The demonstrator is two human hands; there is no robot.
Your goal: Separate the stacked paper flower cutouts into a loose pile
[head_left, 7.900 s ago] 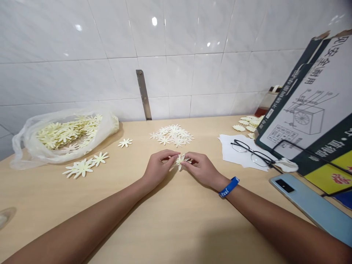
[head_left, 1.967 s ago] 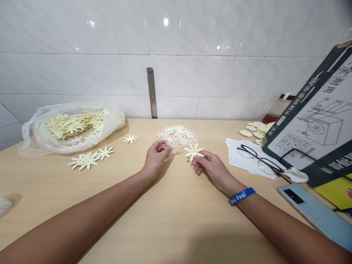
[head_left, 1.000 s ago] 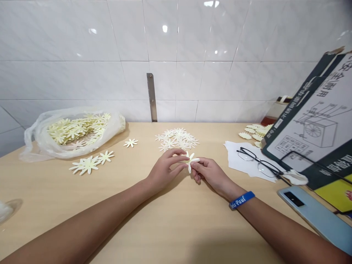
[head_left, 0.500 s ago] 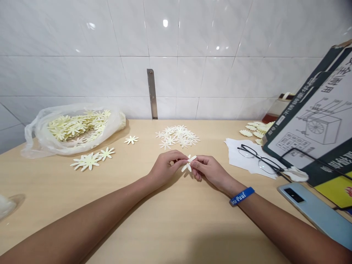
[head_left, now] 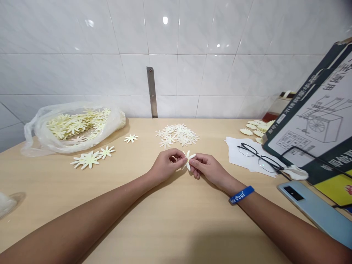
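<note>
Between my two hands is a small cream flower cut-out [head_left: 188, 160] with narrow petals, held a little above the table. My left hand [head_left: 168, 163] pinches its left side between thumb and fingers. On the other side, my right hand [head_left: 208, 167] grips a petal with thumb and forefinger, the other fingers curled beneath. Just beyond my hands lies a loose heap of pale flower cut-outs [head_left: 180, 134]. Left of that heap is a single flower [head_left: 131, 138], and nearer the bag a few more flowers [head_left: 90, 159] overlap.
An open plastic bag [head_left: 118, 121] full of flowers lies at the left. To the right are eyeglasses [head_left: 258, 157] on white paper [head_left: 233, 150], a light-blue phone [head_left: 316, 211], scalloped cream pieces [head_left: 257, 129] and a leaning box [head_left: 310, 124]. A tiled wall [head_left: 189, 73] bounds the back.
The flower between my fingers has turned, so its face and petals now show more openly. Both hands keep nearly the same place and grip.
</note>
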